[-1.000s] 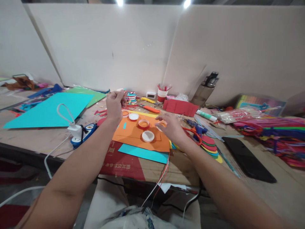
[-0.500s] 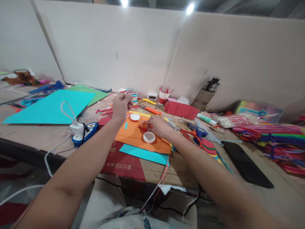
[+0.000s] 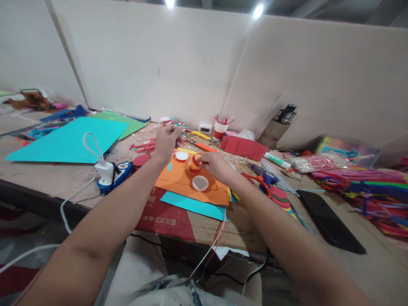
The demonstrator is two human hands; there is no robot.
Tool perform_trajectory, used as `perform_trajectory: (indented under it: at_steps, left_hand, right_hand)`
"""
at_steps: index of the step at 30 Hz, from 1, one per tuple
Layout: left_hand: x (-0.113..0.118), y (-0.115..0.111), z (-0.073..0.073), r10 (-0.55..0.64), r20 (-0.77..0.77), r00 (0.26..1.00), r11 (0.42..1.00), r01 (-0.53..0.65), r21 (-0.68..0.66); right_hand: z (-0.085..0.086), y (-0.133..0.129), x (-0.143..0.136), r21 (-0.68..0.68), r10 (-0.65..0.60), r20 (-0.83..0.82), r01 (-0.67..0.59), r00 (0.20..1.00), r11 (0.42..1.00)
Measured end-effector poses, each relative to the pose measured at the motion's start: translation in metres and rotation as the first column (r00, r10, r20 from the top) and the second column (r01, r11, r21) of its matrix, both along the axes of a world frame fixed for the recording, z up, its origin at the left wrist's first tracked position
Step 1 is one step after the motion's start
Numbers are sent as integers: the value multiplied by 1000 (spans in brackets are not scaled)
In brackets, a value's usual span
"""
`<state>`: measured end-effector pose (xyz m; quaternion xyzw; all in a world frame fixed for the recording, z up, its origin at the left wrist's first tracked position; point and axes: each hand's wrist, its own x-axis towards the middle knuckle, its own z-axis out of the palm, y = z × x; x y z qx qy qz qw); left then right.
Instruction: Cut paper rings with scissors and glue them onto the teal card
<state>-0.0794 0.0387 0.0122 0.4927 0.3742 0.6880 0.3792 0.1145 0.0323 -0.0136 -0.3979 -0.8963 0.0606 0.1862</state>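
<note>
Left hand [image 3: 168,139]: raised, fingers drawn together; contents cannot be told. Right hand [image 3: 214,165]: thumb and fingers pinching a red ring [image 3: 195,160], tilted, above the orange sheet [image 3: 181,185]. On the sheet: white lid [image 3: 200,183], nearer the body; red-rimmed lid [image 3: 182,156], farther back. Right of the sheet: scissors [image 3: 266,187], phone [image 3: 330,221].

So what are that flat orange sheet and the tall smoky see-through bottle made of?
The flat orange sheet looks like matte card or thin foam: even colour, no shine. The tall smoky bottle seems to be smooth plastic, possibly glass, as its body is translucent.
</note>
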Motion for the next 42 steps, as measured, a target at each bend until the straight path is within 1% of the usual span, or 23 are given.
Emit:
perform_trajectory:
  at_steps: [2, 4, 5, 6, 7, 8, 9, 11, 12, 13, 15, 17, 21, 23, 24, 27, 29, 30, 31, 32, 34, 36, 42]
  left_hand:
    - [0, -2, 1, -46, -67, 997, 999, 44, -29]
    - [0, -5, 3, -146, -172, 974, 987, 133, -86]
    - [-1, -6, 3, -224, -243, 944, 972, 198, -128]
    - [-1, -9, 3, -317, -327, 890, 946, 271, -179]
    - [0, -11, 4, -415, -422, 806, 909, 344, -236]
    - [1, -14, 4, -502, -518, 692, 865, 409, -292]
    - [3, -16, 3, -566, -607, 557, 820, 458, -344]
    - [8, -21, 2, -609, -739, 287, 754, 498, -429]
    - [11, -23, 0, -601, -780, 175, 740, 491, -460]
    - [14, -25, -2, -585, -807, 84, 735, 474, -484]
    - [19, -27, -7, -568, -822, -43, 733, 428, -529]
    - [22, -28, -12, -555, -827, -91, 725, 433, -535]
    - [20, -28, -12, -539, -835, -111, 723, 448, -526]
    - [16, -28, -7, -538, -840, -72, 737, 444, -510]
    - [13, -27, -4, -536, -844, -31, 752, 438, -494]
    - [4, -21, 2, -449, -869, 207, 857, 376, -353]
    - [0, -15, 0, -384, -865, 324, 907, 306, -288]
    - [-1, -12, -2, -340, -874, 346, 928, 277, -251]
    - [-1, -9, -4, -286, -893, 348, 946, 249, -206]
    - [-1, -7, -7, -242, -913, 329, 958, 231, -170]
    - [1, -4, -12, -206, -941, 269, 965, 214, -150]
    - [4, -3, -15, -203, -952, 231, 965, 214, -153]
    - [6, -4, -20, -261, -943, 206, 949, 233, -211]
  right_hand:
    - [5, -2, 3, 26, -40, -61, 42, 997, 999]
    - [11, -4, 8, 49, -128, -188, 140, 974, 989]
    - [13, -6, 11, 54, -182, -260, 202, 948, 978]
    - [15, -7, 15, 55, -233, -327, 265, 916, 963]
    - [16, -9, 19, 55, -277, -376, 320, 884, 946]
    - [17, -12, 23, 57, -309, -411, 363, 858, 930]
    - [18, -14, 27, 58, -327, -436, 389, 838, 919]
    - [17, -20, 33, 50, -335, -464, 402, 820, 914]
    - [15, -23, 34, 44, -328, -469, 393, 820, 919]
    - [14, -26, 35, 38, -316, -463, 375, 828, 926]
    - [9, -31, 36, 22, -295, -426, 336, 855, 942]
    - [5, -33, 36, 12, -275, -378, 301, 884, 953]
    - [1, -34, 35, 48, -249, -327, 279, 912, 959]
    - [1, -34, 36, 55, -247, -330, 279, 911, 959]
    - [1, -35, 36, 52, -249, -330, 281, 910, 958]
    - [1, -35, 36, 43, -257, -325, 285, 910, 957]
    - [0, -34, 35, 35, -256, -324, 282, 911, 959]
    - [-1, -34, 35, 29, -258, -324, 283, 910, 959]
    - [-2, -33, 35, 22, -263, -324, 286, 909, 958]
    - [-4, -33, 35, 18, -269, -321, 290, 908, 957]
    - [-6, -32, 35, 17, -284, -311, 304, 907, 952]
    - [-8, -31, 35, 24, -293, -291, 313, 911, 949]
    - [-11, -31, 34, 53, -270, -237, 290, 933, 955]
